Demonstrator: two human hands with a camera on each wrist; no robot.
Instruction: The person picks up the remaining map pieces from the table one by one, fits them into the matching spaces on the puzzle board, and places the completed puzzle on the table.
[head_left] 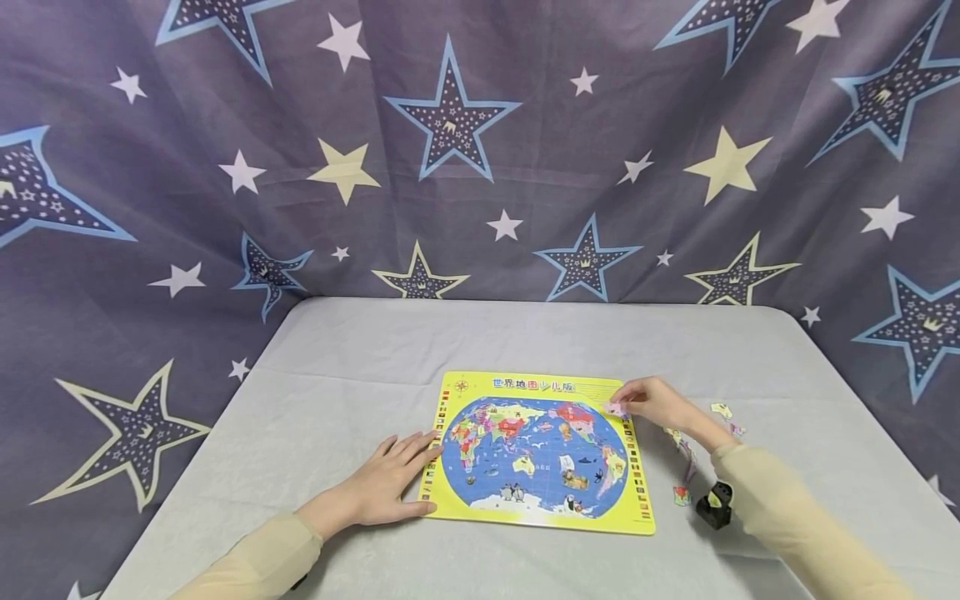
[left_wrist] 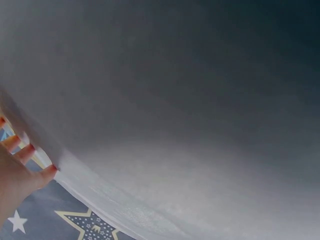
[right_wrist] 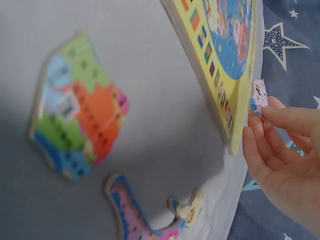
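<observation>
A yellow-bordered world map puzzle board [head_left: 540, 527] lies flat on the grey cloth, its blue oval filled with continents and animals. On its left border rest the straight, spread fingers of my left hand [head_left: 382, 487], the thumb at the lower left edge. My right hand [head_left: 660, 404] is over the board's upper right corner. Between thumb and fingers it pinches a small pink puzzle piece [head_left: 615, 408]; in the right wrist view the puzzle piece [right_wrist: 259, 92] shows pink with blue at its lower end. Part of that piece is hidden by the fingers.
Several loose puzzle pieces [head_left: 680, 495] lie right of the board, partly under my right forearm. Nearest the right wrist camera is a multicoloured piece [right_wrist: 95, 110], with a pink and blue curved one [right_wrist: 132, 210] beside it. A star-patterned curtain [head_left: 480, 208] hangs behind the table.
</observation>
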